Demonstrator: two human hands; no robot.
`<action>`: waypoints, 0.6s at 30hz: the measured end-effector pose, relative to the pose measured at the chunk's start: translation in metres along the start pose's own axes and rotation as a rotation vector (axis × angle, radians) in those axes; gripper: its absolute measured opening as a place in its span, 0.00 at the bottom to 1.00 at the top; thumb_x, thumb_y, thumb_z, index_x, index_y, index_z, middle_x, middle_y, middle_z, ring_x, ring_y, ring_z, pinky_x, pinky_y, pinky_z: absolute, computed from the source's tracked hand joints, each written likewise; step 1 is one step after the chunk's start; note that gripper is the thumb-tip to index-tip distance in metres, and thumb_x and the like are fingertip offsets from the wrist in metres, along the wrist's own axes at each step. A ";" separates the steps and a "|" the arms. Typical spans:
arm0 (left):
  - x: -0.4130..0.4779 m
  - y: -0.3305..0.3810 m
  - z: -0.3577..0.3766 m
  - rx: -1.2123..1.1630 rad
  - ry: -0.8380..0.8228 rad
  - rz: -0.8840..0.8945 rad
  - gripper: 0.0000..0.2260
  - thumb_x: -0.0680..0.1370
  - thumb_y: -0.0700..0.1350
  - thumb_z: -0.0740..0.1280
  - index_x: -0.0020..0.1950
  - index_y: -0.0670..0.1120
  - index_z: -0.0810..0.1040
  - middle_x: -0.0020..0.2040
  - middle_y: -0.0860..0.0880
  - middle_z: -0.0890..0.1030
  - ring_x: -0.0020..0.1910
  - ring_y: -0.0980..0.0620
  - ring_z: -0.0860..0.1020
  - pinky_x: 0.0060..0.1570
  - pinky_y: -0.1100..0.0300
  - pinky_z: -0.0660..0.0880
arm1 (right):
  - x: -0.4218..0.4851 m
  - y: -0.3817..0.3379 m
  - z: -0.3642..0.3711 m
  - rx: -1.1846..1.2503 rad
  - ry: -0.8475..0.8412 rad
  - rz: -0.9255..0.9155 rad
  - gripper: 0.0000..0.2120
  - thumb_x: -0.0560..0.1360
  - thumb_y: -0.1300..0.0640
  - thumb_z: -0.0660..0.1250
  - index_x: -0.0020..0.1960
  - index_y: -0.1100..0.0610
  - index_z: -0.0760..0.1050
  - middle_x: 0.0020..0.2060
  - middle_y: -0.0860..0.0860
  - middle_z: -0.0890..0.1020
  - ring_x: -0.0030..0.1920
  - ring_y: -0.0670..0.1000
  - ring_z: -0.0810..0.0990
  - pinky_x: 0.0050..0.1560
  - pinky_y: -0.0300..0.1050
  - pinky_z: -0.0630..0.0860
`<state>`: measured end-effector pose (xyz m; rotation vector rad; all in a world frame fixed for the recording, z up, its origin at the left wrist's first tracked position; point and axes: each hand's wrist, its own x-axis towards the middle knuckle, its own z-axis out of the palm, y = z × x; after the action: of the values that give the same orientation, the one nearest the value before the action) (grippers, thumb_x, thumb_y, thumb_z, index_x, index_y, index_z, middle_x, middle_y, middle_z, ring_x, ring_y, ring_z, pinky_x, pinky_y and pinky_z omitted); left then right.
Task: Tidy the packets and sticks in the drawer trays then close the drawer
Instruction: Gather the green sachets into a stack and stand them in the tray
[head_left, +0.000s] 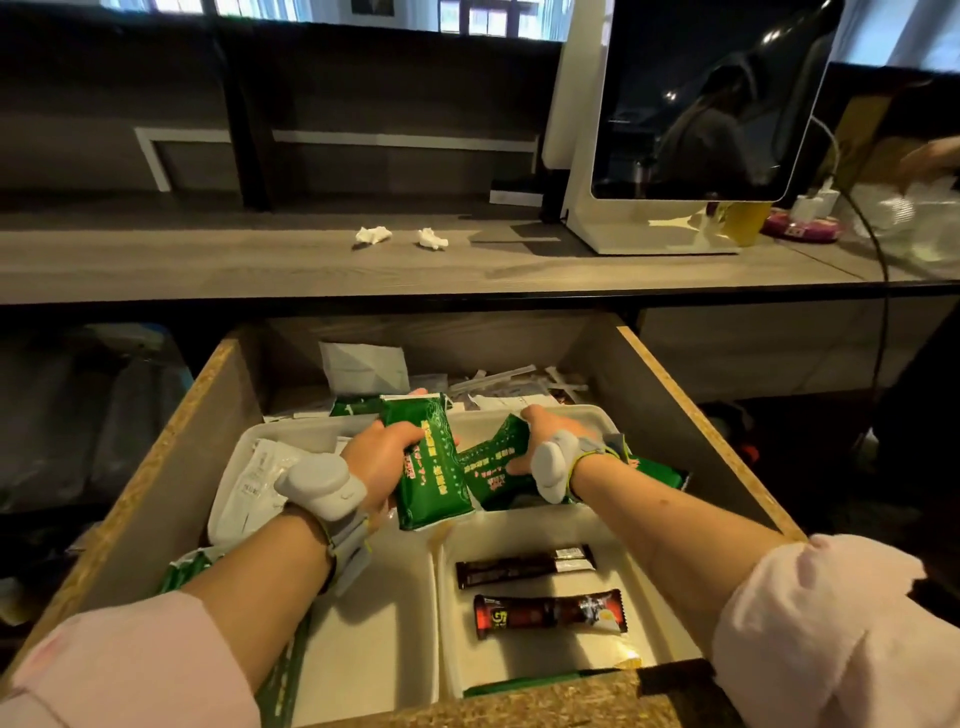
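We see the open drawer (171, 415) under the counter (260, 265), with white trays (363, 623) inside. Over them, our left hand (384, 462) has its fingers wrapped round a green packet (431, 478), and our right hand (545, 431) grips a second green packet (493, 467) beside it. Two dark sticks (524, 566) lie in the near right tray.

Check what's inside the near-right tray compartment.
A thin dark stick and a wider dark stick lie flat, apart, on the compartment floor. A yellow packet corner shows in front. The right forearm hides the far-right corner.

green packet (434, 467) print: unreadable | monitor (701, 104): top cut off | rear sticks (511, 375): blurred, uncountable
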<state>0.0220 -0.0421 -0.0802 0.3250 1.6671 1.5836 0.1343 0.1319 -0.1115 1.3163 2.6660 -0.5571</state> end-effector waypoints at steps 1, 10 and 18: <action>0.002 0.000 -0.002 -0.047 0.011 0.011 0.11 0.75 0.40 0.62 0.56 0.47 0.74 0.51 0.38 0.83 0.51 0.39 0.82 0.57 0.40 0.76 | -0.001 -0.003 -0.002 0.057 0.020 -0.018 0.26 0.71 0.50 0.68 0.66 0.54 0.65 0.60 0.57 0.78 0.56 0.60 0.78 0.58 0.55 0.76; -0.010 0.022 -0.004 0.167 0.129 0.238 0.22 0.78 0.43 0.59 0.72 0.50 0.62 0.61 0.42 0.75 0.54 0.44 0.74 0.60 0.49 0.71 | -0.041 -0.024 -0.060 0.657 0.217 -0.141 0.12 0.72 0.57 0.70 0.54 0.52 0.76 0.47 0.53 0.83 0.45 0.51 0.83 0.44 0.46 0.82; -0.019 0.000 0.019 0.094 -0.272 0.267 0.32 0.73 0.53 0.70 0.73 0.58 0.59 0.64 0.50 0.76 0.61 0.48 0.76 0.64 0.46 0.72 | -0.066 -0.074 -0.039 1.166 -0.156 -0.228 0.12 0.76 0.47 0.65 0.53 0.53 0.78 0.41 0.52 0.81 0.42 0.53 0.80 0.40 0.45 0.79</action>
<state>0.0473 -0.0414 -0.0708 0.8041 1.5352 1.5713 0.1192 0.0562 -0.0377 0.9814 2.3174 -2.3352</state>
